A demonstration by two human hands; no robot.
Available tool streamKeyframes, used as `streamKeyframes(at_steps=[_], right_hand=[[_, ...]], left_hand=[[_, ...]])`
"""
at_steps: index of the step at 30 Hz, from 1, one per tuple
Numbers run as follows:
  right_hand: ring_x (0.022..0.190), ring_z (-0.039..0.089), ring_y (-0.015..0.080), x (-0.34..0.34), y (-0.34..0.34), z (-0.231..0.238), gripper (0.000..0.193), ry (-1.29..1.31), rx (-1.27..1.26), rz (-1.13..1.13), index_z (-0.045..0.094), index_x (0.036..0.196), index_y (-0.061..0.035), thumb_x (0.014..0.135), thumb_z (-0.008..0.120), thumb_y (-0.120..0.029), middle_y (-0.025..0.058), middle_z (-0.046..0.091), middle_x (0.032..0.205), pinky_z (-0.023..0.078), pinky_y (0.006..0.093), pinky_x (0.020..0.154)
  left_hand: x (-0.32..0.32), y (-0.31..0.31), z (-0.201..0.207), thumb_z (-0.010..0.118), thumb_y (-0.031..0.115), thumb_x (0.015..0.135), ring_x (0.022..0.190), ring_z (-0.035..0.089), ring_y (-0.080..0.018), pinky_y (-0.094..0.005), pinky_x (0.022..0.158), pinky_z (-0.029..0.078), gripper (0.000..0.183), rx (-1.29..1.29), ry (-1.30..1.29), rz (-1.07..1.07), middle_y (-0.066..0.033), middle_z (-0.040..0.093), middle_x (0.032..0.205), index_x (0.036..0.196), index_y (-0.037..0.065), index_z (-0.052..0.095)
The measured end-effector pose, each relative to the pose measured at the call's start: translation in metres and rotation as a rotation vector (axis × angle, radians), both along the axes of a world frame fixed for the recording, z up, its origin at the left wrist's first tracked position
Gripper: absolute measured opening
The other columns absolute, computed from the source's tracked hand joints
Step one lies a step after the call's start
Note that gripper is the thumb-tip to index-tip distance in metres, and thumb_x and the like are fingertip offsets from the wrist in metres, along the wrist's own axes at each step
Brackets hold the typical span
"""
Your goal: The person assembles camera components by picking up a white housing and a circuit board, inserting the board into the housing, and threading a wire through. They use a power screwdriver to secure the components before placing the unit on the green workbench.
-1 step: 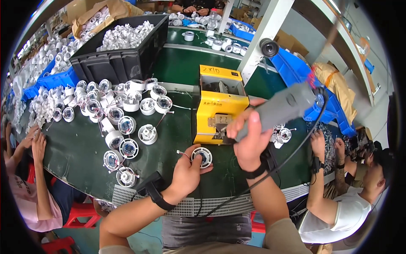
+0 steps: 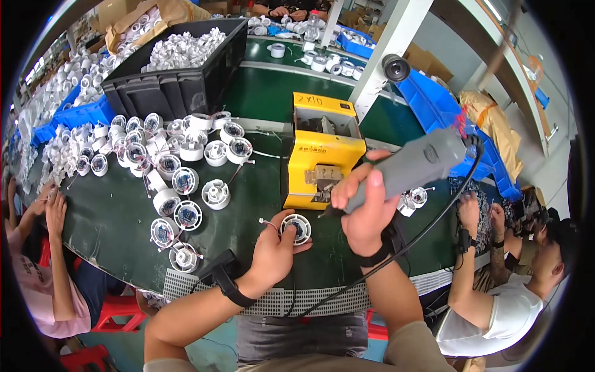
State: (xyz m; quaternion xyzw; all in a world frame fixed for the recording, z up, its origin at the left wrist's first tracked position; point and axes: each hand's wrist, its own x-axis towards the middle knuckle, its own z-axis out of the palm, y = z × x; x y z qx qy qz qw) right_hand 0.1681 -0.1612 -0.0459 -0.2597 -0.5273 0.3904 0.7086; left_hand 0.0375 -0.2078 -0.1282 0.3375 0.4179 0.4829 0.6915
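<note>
My left hand (image 2: 273,251) is closed around a round white housing (image 2: 296,229) with a blue circuit board inside, the thumb laid over its face. A short wire with a small white connector sticks out beside the fingers. In my right hand (image 2: 370,214) is a corded grey electric screwdriver (image 2: 416,162), tilted so that its tip points down and left. That tip is just in front of the yellow screw feeder (image 2: 322,154), a little right of the housing and apart from it.
Several similar white housings (image 2: 186,180) with wires lie on the green table to the left. Behind them stands a black crate (image 2: 164,93) of small white parts. Blue bins (image 2: 434,108) stand at the right. Co-workers' hands (image 2: 56,211) work at both sides. The screwdriver's cable crosses my right forearm.
The screwdriver's tip has come away from the feeder's front, down and slightly left toward the housing. My left hand and the housing have hardly moved.
</note>
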Motion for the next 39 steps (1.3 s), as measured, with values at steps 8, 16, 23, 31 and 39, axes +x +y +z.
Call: streamKeyframes(at_steps=[8,16,23,31,39], right_hand=[[0.049,0.046,0.0148,-0.009,-0.018,-0.021,0.037,-0.024,0.021,0.071,0.035,0.119,-0.0017,0.095,0.045,-0.029,0.0064,0.047,0.065,0.043,0.0304,0.047],[0.051,0.049,0.0153,-0.010,-0.017,-0.029,0.040,-0.067,0.016,0.100,0.034,0.120,-0.0008,0.094,0.048,-0.029,0.0072,0.049,0.067,0.046,0.0311,0.049],[0.051,0.049,0.0153,-0.011,-0.018,-0.029,0.040,0.004,0.021,0.136,0.034,0.118,-0.0008,0.094,0.049,-0.030,0.0074,0.049,0.067,0.047,0.0310,0.050],[0.051,0.050,0.0135,-0.017,-0.017,-0.036,0.037,0.022,0.012,0.164,0.036,0.114,0.0023,0.092,0.053,-0.021,0.0062,0.051,0.066,0.045,0.0278,0.050],[0.057,0.053,0.0161,-0.006,-0.017,-0.043,0.047,-0.010,-0.062,0.305,0.035,0.118,-0.0016,0.091,0.059,-0.033,0.0073,0.052,0.071,0.048,0.0313,0.055]], left_hand=[[0.003,0.001,0.000,0.040,0.006,0.098,0.087,0.065,-0.0204,-0.0312,0.076,0.059,0.033,0.049,0.014,0.018,-0.0151,0.059,0.106,0.128,-0.006,0.041],[0.004,0.000,0.000,0.041,0.005,0.097,0.089,0.065,-0.0197,-0.0311,0.077,0.059,0.032,0.067,0.000,0.026,-0.0154,0.059,0.106,0.127,-0.007,0.041],[0.002,0.001,-0.002,0.038,0.007,0.099,0.099,0.061,-0.0201,-0.0336,0.083,0.058,0.034,0.077,0.039,-0.020,-0.0147,0.056,0.112,0.129,-0.006,0.038],[0.003,0.001,-0.002,0.041,0.004,0.097,0.091,0.065,-0.0209,-0.0316,0.076,0.060,0.033,0.094,0.066,0.052,-0.0165,0.059,0.107,0.127,-0.009,0.042],[0.005,0.004,-0.004,0.041,0.007,0.097,0.086,0.066,-0.0211,-0.0315,0.074,0.060,0.032,0.123,0.092,0.006,-0.0155,0.061,0.106,0.126,-0.007,0.044]])
